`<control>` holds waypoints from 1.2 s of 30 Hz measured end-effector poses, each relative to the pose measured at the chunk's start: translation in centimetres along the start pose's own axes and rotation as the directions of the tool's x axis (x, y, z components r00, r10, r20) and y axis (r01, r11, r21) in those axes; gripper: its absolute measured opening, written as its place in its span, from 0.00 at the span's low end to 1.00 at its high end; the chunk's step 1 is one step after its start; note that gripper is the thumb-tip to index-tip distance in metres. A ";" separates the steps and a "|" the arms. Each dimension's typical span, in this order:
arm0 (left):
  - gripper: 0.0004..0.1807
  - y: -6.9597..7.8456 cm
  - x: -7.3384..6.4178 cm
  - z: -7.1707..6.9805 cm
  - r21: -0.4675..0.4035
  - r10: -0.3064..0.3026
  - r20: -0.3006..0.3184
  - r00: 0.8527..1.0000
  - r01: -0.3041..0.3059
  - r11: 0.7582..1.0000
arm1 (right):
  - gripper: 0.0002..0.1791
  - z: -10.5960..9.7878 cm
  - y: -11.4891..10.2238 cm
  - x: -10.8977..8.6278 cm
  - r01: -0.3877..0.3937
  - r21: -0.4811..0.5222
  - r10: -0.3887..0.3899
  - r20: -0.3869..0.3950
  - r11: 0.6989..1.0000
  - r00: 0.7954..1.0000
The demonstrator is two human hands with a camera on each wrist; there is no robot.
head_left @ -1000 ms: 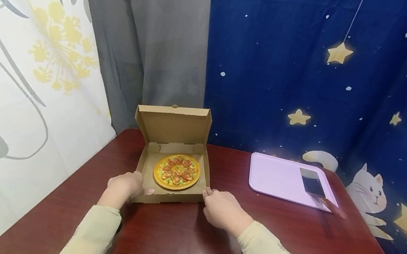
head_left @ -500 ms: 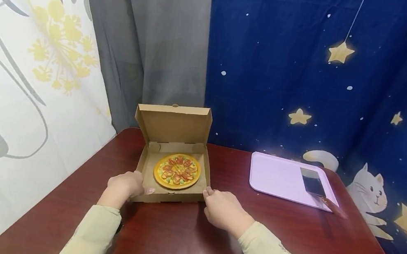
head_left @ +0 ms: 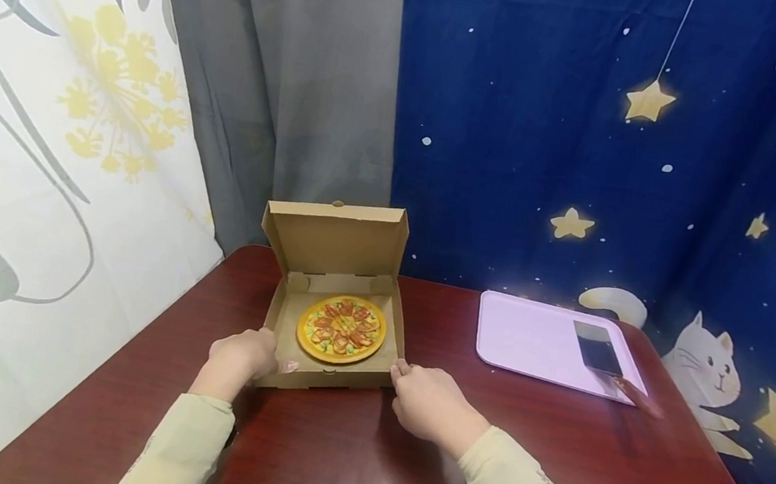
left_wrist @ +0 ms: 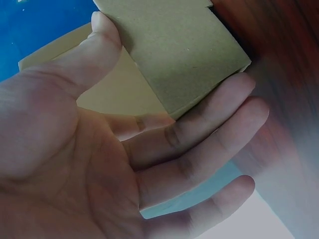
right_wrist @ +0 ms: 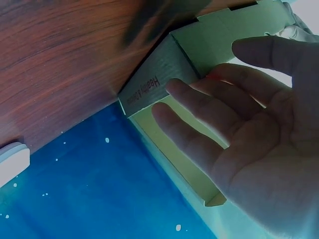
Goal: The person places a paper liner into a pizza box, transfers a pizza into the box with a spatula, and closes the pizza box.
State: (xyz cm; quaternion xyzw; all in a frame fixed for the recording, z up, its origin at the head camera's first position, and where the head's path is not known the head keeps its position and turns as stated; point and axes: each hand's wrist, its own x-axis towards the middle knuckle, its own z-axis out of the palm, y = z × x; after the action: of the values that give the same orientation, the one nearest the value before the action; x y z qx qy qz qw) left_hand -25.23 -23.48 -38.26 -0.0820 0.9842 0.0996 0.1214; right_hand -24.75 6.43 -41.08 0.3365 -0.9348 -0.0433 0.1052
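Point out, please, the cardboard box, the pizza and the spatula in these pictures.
Cardboard box (head_left: 336, 246): head view, on the inner face of its raised lid.
Pizza (head_left: 341, 329): head view, on the middle of its topping.
Spatula (head_left: 597, 348): head view, on its dark flat blade.

1. The pizza box sits on the worktop, toward its back left.
2. The lid stands up along the box's rear edge, behind the pizza, which lies inside the box.
3. Of the hands, the left hand is at the box's front left corner, the right hand at its front right corner.
4. The tray lies to the box's right, well apart from it.
5. A bladed tool rests on the tray's right part, its handle crossing the front rim.
6. Curtains hang behind the worktop and along its left side.
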 end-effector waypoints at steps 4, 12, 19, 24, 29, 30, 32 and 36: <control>0.38 0.2 0.0 0.0 0.009 0.004 0.001 1.000 -0.004 1.000 | 0.25 -0.1 0.1 -0.2 -0.005 -0.001 0.005 0.007 1.000 1.000; 0.41 0.6 -0.1 0.1 0.027 0.013 -0.008 1.000 -0.013 1.000 | 0.25 -0.4 0.2 -0.7 -0.004 0.006 0.004 -0.004 1.000 1.000; 0.40 1.1 -0.4 0.1 0.034 0.025 -0.019 1.000 -0.024 0.999 | 0.26 -0.3 0.4 -1.0 0.007 0.012 -0.007 -0.007 1.000 1.000; 0.40 1.5 -0.5 0.3 0.044 0.038 -0.022 0.999 -0.037 0.998 | 0.26 -0.2 0.8 -1.3 0.024 0.032 -0.023 -0.011 0.999 1.000; 0.40 1.9 -0.7 0.5 0.043 0.040 -0.029 0.999 -0.039 0.998 | 0.25 -0.1 1.0 -1.8 0.032 0.015 -0.032 0.002 0.999 0.999; 0.40 2.0 -0.8 0.6 0.045 0.042 -0.032 0.999 -0.041 0.998 | 0.25 -0.1 1.0 -1.9 0.031 0.016 -0.031 0.005 0.999 1.000; 0.39 2.1 -0.9 0.6 0.046 0.049 -0.042 0.998 -0.047 0.998 | 0.25 -0.1 1.0 -2.1 0.023 0.024 -0.023 0.015 0.999 1.000; 0.38 2.4 -1.3 0.3 0.053 0.054 -0.047 0.997 -0.051 0.997 | 0.25 -0.7 0.9 -2.4 0.016 0.035 -0.017 0.019 0.999 1.000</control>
State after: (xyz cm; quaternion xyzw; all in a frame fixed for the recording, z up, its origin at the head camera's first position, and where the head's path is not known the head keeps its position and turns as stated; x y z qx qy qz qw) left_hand -24.33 -20.91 -37.77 -0.0554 0.9909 0.0752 0.0967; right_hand -23.40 8.63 -40.70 0.3454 -0.9336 -0.0313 0.0900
